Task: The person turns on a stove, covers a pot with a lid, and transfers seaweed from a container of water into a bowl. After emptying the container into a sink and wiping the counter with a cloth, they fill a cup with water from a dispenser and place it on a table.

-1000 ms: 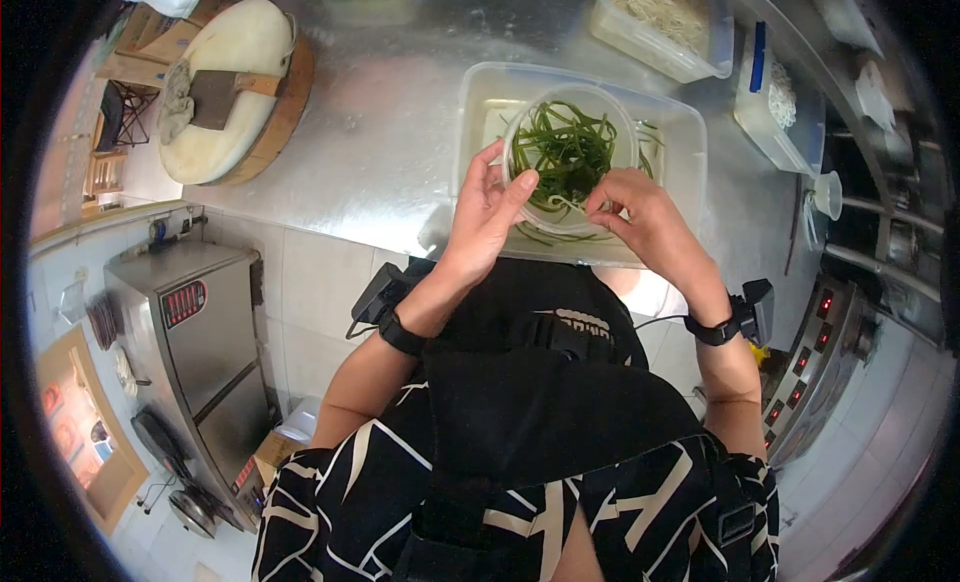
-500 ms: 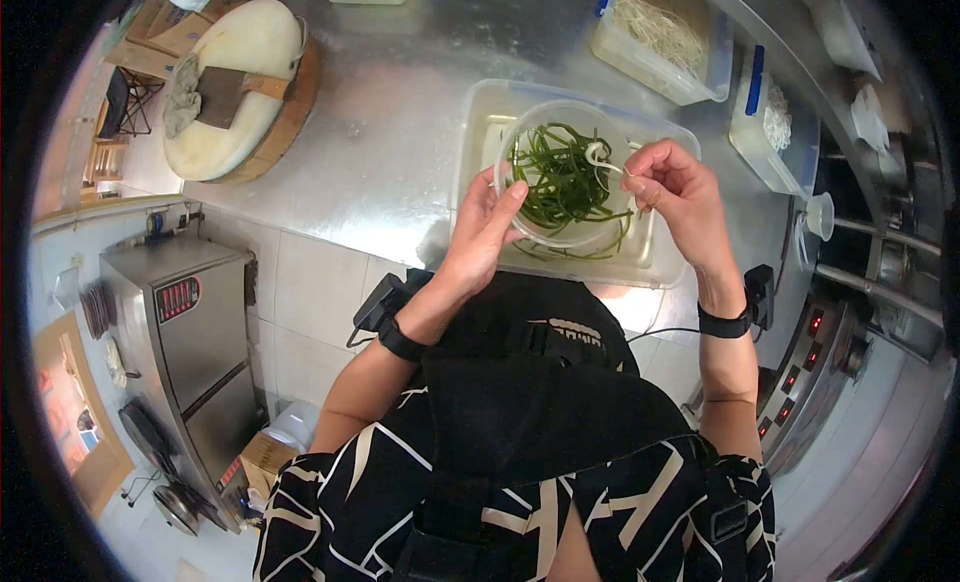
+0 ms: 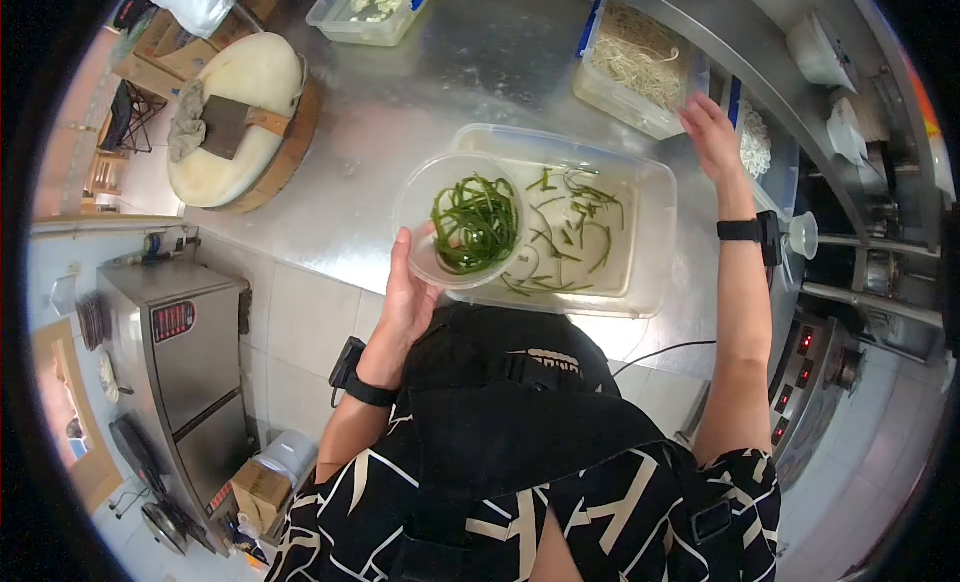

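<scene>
My left hand (image 3: 407, 294) grips the side of a round clear plastic bowl (image 3: 412, 207). Green kelp strips (image 3: 475, 225) lie tangled inside it. The bowl overlaps the left part of a rectangular clear plastic tub (image 3: 655, 222), where short green pieces (image 3: 580, 222) are scattered over the bottom. Off to the right, my right hand (image 3: 712, 137) is raised with its fingers stretched out, and I see nothing in it. Nearest to that hand are a bin of pale shredded strands (image 3: 635, 67) and a bin of white strands (image 3: 755, 142).
On the steel counter (image 3: 370, 152), a cleaver (image 3: 228, 125) and a cloth lie on a round chopping block (image 3: 225, 172) at left. A tub of pale pieces (image 3: 370, 27) stands at the back. A steel cabinet (image 3: 200, 372) is lower left; a shelf edge runs along the right.
My left hand has shifted the bowl leftward, uncovering more of the tub. My right hand has left the bowl, moving up and right to the bins; the white strand it pinched no longer shows.
</scene>
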Tool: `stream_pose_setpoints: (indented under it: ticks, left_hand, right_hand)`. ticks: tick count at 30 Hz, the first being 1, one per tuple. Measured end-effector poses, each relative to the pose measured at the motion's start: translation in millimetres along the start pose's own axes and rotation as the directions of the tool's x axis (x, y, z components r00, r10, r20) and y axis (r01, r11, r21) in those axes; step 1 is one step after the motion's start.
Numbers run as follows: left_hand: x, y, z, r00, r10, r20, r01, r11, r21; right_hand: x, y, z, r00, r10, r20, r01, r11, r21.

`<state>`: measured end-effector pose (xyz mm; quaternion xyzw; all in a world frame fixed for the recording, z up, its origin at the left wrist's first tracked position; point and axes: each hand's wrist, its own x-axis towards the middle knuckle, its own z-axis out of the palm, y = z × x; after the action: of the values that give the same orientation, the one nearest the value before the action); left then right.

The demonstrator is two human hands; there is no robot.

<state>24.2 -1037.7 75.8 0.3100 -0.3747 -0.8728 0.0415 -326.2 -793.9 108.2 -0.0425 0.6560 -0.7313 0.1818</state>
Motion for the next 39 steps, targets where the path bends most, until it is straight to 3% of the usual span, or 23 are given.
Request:
stream_pose_setpoints:
  ticks: [2,4,6,8,9,11,14,16,18,22,24,25,26,28,31,34,39]
  left_hand:
    - [-2,0,-6,0.999,0.030,-0.037,-0.032,0.997,-0.065]
    - [0,-3,-16,0.997,0.059,-0.059,-0.065,0.992,-0.106]
    - [2,-4,-18,0.993,0.060,-0.099,-0.070,0.993,-0.100]
    - [6,-9,-22,0.991,0.083,-0.106,-0.099,0.982,-0.162]
    - [9,-10,-25,0.991,0.095,-0.095,-0.110,0.981,-0.162]
    - [12,-12,-28,0.990,0.086,-0.114,-0.103,0.983,-0.153]
    - [15,-13,-28,0.989,0.084,-0.125,-0.104,0.982,-0.156]
    - [13,-13,-25,0.989,0.083,-0.121,-0.102,0.981,-0.163]
    - [12,-11,-23,0.987,0.093,-0.129,-0.112,0.982,-0.150]
    - [15,-12,-27,0.992,0.095,-0.088,-0.105,0.988,-0.113]
    - [13,-11,-26,0.993,0.083,-0.081,-0.092,0.990,-0.105]
    - [13,-11,-27,0.993,0.083,-0.081,-0.091,0.990,-0.105]
    - [14,-11,-28,0.994,0.077,-0.072,-0.085,0.991,-0.108]
    - [14,-11,-28,0.996,0.071,-0.057,-0.077,0.991,-0.111]
    - [14,-9,-22,0.994,0.104,-0.040,-0.108,0.987,-0.115]
    - [14,-8,-20,0.994,0.103,-0.026,-0.105,0.989,-0.100]
    - [12,-4,-8,0.994,0.108,-0.014,-0.107,0.992,0.064]
  right_hand:
    - [1,22,-12,0.999,-0.030,0.013,0.032,0.981,-0.193]
    - [-36,35,1,0.969,0.175,0.176,-0.119,0.950,-0.289]
    - [-64,64,6,0.799,0.453,0.394,-0.224,0.834,-0.504]
    - [-89,91,20,0.806,0.550,0.218,-0.188,0.587,-0.787]
    - [-86,125,11,0.801,0.558,0.219,-0.192,0.585,-0.788]
    - [-74,199,-10,0.979,0.139,0.148,0.088,0.363,-0.928]
    - [-81,201,41,0.968,0.101,0.229,0.191,0.296,-0.936]
    - [-93,201,81,0.904,0.059,0.423,0.378,0.351,-0.857]
    - [-106,206,106,0.818,0.147,0.557,0.455,0.426,-0.782]
    - [-139,202,124,0.720,0.258,0.644,0.524,0.407,-0.748]
    - [-145,202,116,0.586,0.381,0.715,0.597,0.393,-0.699]
    - [-147,210,106,0.555,0.353,0.753,0.614,0.436,-0.657]
    - [-149,211,99,0.556,0.354,0.752,0.614,0.436,-0.658]
    - [-152,210,86,0.463,0.501,0.731,0.431,0.593,-0.680]
    - [-151,199,65,0.482,0.472,0.738,0.373,0.651,-0.660]
    - [-143,183,55,0.416,0.537,0.734,0.325,0.666,-0.671]
    - [-142,162,47,0.427,0.641,0.638,0.295,0.568,-0.768]
